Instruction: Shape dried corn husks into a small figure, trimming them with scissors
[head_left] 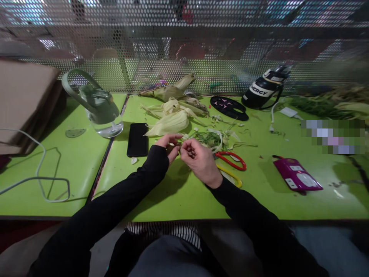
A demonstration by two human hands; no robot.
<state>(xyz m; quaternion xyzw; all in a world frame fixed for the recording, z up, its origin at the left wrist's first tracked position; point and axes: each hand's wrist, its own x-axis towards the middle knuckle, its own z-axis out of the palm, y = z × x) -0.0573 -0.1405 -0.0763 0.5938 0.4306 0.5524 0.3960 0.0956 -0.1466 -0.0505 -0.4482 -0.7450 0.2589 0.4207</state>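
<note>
Near the middle of the green table, my left hand (170,145) and my right hand (201,159) meet with their fingertips pinched close together. Whatever sits between the fingers is too small to make out. Just beyond them lie pale corn husks (171,122) and a heap of green plant scraps (215,137). Scissors with one red and one yellow handle loop (235,161) rest beside my right wrist, their blades hidden. A black phone (137,139) lies flat to the left of my left hand.
A green-lidded water jug (108,111) stands at left, past a cable (43,161) and cardboard (25,100). Along the back are a black palette-shaped disc (229,107), a black bottle (263,87) and perforated metal screen (161,46). A purple power strip (298,175) lies right.
</note>
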